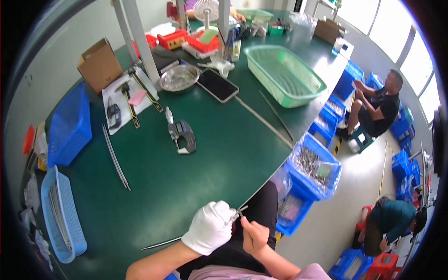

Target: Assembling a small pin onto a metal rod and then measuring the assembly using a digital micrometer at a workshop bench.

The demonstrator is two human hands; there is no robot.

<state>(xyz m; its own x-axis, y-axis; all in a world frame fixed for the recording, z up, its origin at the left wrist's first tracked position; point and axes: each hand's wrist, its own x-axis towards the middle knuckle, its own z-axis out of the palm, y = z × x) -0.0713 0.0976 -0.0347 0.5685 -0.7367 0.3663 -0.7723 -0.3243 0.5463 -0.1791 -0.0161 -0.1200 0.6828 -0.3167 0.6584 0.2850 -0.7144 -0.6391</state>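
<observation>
My left hand (208,227), in a white glove, is closed in a fist over my lap by the table edge. A thin metal rod (161,244) runs out past its wrist to the left, and the fist hides where it leads. Against the gloved fingers, my bare right hand (255,237) pinches a small metal piece (241,210) between thumb and finger. Whether that piece and the rod are joined, I cannot tell. Farther up the green table (154,200) lies a digital micrometer (181,136), touched by neither hand.
Thin metal rods (115,156) lie on the left, near a light blue basket (77,233) of rods and a blue bin (70,123). A phone (218,86), metal bowl (179,78) and green basket (284,77) stand farther back. Blue crates (295,212) adjoin the right edge; two people work beyond.
</observation>
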